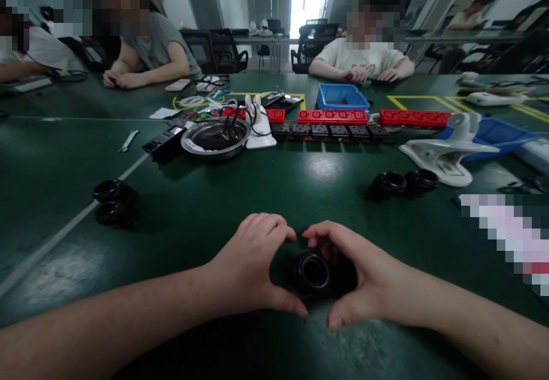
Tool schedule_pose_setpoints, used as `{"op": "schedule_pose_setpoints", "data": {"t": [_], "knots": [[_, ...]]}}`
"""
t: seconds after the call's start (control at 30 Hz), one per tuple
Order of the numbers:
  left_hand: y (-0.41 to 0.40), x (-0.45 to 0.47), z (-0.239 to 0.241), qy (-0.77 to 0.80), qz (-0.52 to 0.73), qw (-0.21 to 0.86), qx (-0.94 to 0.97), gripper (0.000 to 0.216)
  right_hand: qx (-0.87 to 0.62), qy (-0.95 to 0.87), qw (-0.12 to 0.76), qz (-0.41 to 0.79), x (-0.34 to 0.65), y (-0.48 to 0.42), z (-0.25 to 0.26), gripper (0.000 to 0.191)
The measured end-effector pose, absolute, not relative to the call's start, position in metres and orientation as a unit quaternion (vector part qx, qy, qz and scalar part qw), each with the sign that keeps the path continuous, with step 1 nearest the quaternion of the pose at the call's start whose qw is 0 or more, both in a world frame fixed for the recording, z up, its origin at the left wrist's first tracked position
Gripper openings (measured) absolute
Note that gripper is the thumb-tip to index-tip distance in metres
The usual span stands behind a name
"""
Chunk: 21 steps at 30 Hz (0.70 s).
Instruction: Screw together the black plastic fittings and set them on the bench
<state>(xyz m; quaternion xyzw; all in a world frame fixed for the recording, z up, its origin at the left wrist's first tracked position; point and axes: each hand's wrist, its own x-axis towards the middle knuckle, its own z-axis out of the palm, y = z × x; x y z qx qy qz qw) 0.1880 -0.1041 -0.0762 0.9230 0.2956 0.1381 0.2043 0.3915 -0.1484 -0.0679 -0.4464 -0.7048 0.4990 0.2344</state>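
A black round ring-shaped part (313,273) lies on the dark green table (193,208) right in front of me. My left hand (253,266) curls round its left side, thumb near the front of the part. My right hand (355,277) curls round its right side, thumb in front and fingers bent over the back. Both hands close around the part together, fingertips almost meeting above it.
Two black rings (115,202) lie at the left, two more (403,183) at the right by a white clamp (446,154). A metal bowl (215,137), red and black power strips (332,123), cables and blue bins (342,96) sit farther back. Other people sit across the table.
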Motion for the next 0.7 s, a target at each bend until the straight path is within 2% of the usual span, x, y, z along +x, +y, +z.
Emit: {"op": "schedule_pose_setpoints", "data": {"t": [0.1,0.2,0.33,0.5,0.57,0.7], "knots": [[-0.114,0.193,-0.078,0.337,0.152,0.163,0.915,0.07,-0.5,-0.704,0.255,0.435,0.385,-0.154,-0.074,0.064],[-0.119,0.198,-0.08,0.326,0.148,0.146,0.922,0.056,-0.513,-0.712,0.262,0.402,0.381,-0.155,-0.079,0.052],[-0.113,0.197,-0.08,0.311,0.139,0.157,0.927,0.038,-0.46,-0.74,0.274,0.408,0.384,-0.148,-0.079,0.041],[-0.093,0.188,-0.076,0.231,0.098,0.221,0.942,0.042,-0.357,-0.78,0.234,0.458,0.397,-0.133,-0.071,0.039],[-0.087,0.185,-0.074,0.202,0.079,0.223,0.95,0.046,-0.337,-0.79,0.213,0.466,0.4,-0.13,-0.068,0.041],[-0.089,0.184,-0.073,0.21,0.093,0.217,0.949,0.068,-0.377,-0.785,0.213,0.443,0.399,-0.137,-0.066,0.072]]}}
